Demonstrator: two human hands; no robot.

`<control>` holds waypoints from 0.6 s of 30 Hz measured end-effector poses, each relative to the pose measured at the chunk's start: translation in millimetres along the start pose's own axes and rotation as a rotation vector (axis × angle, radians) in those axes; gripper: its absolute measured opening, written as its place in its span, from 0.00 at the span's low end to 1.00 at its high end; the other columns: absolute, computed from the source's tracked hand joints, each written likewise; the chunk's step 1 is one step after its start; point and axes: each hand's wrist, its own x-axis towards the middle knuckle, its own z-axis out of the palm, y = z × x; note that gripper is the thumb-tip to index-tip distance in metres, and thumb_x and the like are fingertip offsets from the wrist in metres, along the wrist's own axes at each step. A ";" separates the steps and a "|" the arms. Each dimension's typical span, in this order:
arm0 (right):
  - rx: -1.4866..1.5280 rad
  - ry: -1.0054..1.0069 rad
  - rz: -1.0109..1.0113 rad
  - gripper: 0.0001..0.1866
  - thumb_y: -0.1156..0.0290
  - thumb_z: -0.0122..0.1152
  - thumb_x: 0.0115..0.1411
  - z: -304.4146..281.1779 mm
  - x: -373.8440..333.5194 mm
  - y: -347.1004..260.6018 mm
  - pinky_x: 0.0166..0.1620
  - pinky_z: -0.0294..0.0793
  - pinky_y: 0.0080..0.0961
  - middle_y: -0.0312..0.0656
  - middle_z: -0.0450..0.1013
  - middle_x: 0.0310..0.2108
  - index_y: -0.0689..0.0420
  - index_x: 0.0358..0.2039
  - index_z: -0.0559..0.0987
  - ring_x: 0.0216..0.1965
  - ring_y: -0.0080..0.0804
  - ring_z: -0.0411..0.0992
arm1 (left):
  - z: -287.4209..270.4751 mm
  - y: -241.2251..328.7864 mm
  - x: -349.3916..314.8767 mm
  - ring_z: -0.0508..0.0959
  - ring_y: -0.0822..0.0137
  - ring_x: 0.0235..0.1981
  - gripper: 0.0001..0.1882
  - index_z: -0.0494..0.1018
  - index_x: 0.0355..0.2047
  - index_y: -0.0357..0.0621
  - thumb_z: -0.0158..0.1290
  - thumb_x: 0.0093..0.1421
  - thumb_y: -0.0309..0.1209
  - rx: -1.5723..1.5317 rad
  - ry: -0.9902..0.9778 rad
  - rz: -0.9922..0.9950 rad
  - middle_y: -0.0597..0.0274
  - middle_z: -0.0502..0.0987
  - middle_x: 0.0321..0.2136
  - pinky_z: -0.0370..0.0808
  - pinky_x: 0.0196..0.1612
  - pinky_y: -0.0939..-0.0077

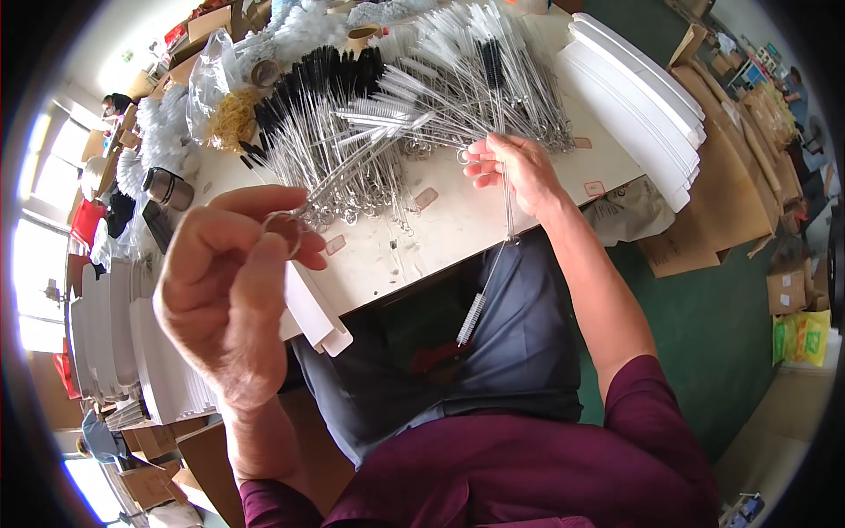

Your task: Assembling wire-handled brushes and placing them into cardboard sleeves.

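Note:
My left hand is raised close to the camera. Its thumb and fingers pinch the wire loop of thin brushes, whose white bristled ends point toward the pile on the table. My right hand closes around several wire brush stems over the table's front edge. Above that hand stands a black-bristled brush; below it a small white-bristled brush hangs over my lap. Behind both hands lie heaps of wire-handled brushes, black-bristled on the left and white-bristled on the right.
Folded white card boxes are stacked at the table's right. One narrow white box juts over the front edge. A steel cup, yellow ties and a clear bag are at left. Cardboard stands at right.

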 end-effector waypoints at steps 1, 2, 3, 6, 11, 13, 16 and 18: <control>-0.001 0.000 0.002 0.22 0.58 0.52 0.73 -2.0 3.0 0.6 0.39 0.83 0.32 0.54 0.79 0.43 0.68 0.47 0.78 0.40 0.41 0.81 | -3.7 1.1 0.1 0.79 0.66 0.30 0.06 0.70 0.30 0.34 0.47 0.65 0.21 -0.001 0.001 -0.002 0.41 0.79 0.44 0.79 0.36 0.69; 0.021 0.015 0.040 0.22 0.59 0.51 0.74 -4.4 5.3 0.7 0.38 0.83 0.33 0.54 0.79 0.42 0.69 0.46 0.77 0.39 0.41 0.82 | -8.3 1.9 0.8 0.79 0.66 0.30 0.06 0.69 0.30 0.35 0.47 0.66 0.22 -0.011 0.010 0.008 0.40 0.79 0.44 0.79 0.36 0.69; 0.046 0.023 0.078 0.22 0.59 0.50 0.74 -4.5 7.8 0.1 0.38 0.84 0.34 0.55 0.79 0.41 0.70 0.45 0.77 0.38 0.42 0.82 | -14.6 4.1 1.1 0.79 0.66 0.29 0.07 0.69 0.30 0.35 0.47 0.66 0.23 -0.016 0.023 0.020 0.40 0.79 0.44 0.79 0.35 0.69; 0.013 0.024 0.081 0.23 0.59 0.49 0.74 -5.1 9.2 0.6 0.37 0.84 0.33 0.56 0.79 0.41 0.72 0.46 0.76 0.38 0.42 0.82 | -32.5 6.0 3.4 0.78 0.66 0.27 0.07 0.69 0.32 0.35 0.47 0.68 0.25 -0.029 0.014 0.038 0.38 0.79 0.45 0.78 0.34 0.69; -0.007 0.061 0.123 0.24 0.57 0.50 0.74 -1.6 14.3 0.4 0.37 0.83 0.31 0.53 0.80 0.42 0.69 0.51 0.75 0.38 0.42 0.82 | -74.4 31.5 5.2 0.81 0.56 0.34 0.11 0.68 0.32 0.31 0.40 0.70 0.24 0.016 0.101 0.236 0.40 0.77 0.31 0.78 0.28 0.69; -0.054 0.073 0.129 0.23 0.57 0.50 0.74 -4.3 13.8 -0.5 0.36 0.84 0.30 0.53 0.80 0.42 0.68 0.52 0.74 0.36 0.41 0.83 | -84.9 32.9 3.4 0.80 0.54 0.36 0.13 0.68 0.32 0.30 0.39 0.72 0.26 -0.063 0.079 0.211 0.43 0.74 0.28 0.75 0.26 0.69; -0.082 0.092 0.094 0.23 0.56 0.51 0.73 -0.9 7.7 1.0 0.34 0.82 0.28 0.50 0.81 0.38 0.67 0.49 0.76 0.34 0.38 0.82 | -96.6 27.4 -3.2 0.77 0.51 0.41 0.16 0.67 0.39 0.21 0.39 0.72 0.28 -0.162 0.076 0.156 0.45 0.66 0.36 0.77 0.24 0.71; -0.117 0.067 0.035 0.22 0.56 0.51 0.73 11.0 -6.3 -4.7 0.32 0.81 0.26 0.47 0.81 0.33 0.66 0.47 0.78 0.31 0.34 0.81 | -105.2 31.6 -7.6 0.77 0.49 0.43 0.17 0.67 0.39 0.21 0.39 0.72 0.29 -0.219 0.031 -0.028 0.48 0.64 0.37 0.78 0.22 0.71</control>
